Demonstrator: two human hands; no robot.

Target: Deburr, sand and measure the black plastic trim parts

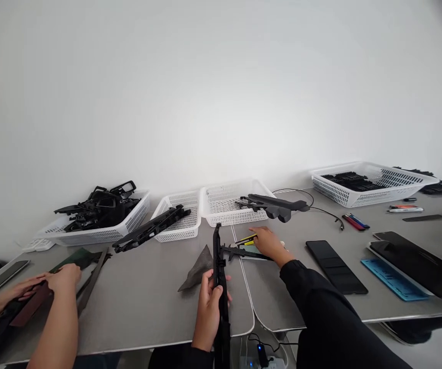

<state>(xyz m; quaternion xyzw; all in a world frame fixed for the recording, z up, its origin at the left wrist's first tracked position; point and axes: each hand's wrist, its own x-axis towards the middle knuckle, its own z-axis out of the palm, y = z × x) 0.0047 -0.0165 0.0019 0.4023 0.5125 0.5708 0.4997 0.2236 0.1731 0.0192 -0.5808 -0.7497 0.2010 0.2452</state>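
Observation:
My left hand is wrapped round a long black plastic part, which stands out over the table's front edge. My right hand reaches over the table with its fingers at a yellow-and-black cutter knife. Just below the knife lies a dark caliper, its jaws close to the black part. A crumpled grey piece of sandpaper or cloth rests left of the black part.
White baskets line the wall, several black parts heaped in the left one. Another person's hands work at the left. On the right are a black phone, a blue tray, markers and a cable.

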